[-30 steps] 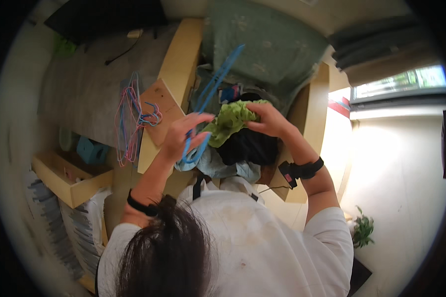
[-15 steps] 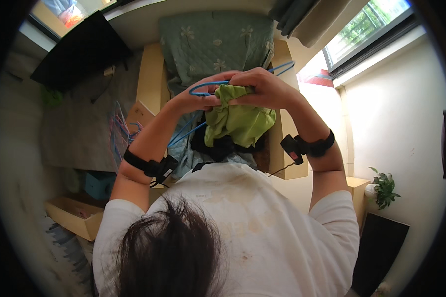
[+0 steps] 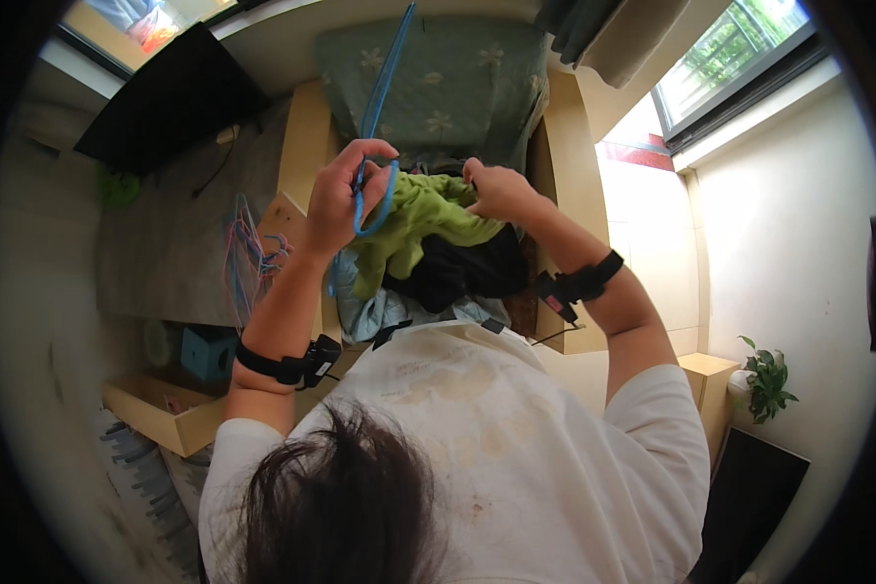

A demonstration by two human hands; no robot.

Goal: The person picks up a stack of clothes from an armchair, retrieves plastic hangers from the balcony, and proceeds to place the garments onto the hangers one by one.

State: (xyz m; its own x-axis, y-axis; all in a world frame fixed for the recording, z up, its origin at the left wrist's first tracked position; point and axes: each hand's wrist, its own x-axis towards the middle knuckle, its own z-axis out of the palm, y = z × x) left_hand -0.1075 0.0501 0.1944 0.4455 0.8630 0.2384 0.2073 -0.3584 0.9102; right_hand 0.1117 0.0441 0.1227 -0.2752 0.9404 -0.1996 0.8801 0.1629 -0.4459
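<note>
Green garment (image 3: 423,216) between raised hands (image 3: 346,195)

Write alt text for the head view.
Seen from above, a person's left hand grips a blue clothes hanger while the right hand holds a green garment over a pile of dark clothes. More hangers lie to the left.

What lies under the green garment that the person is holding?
Under the green garment lie a black garment and a pale blue cloth. What is beneath those is covered.
</note>
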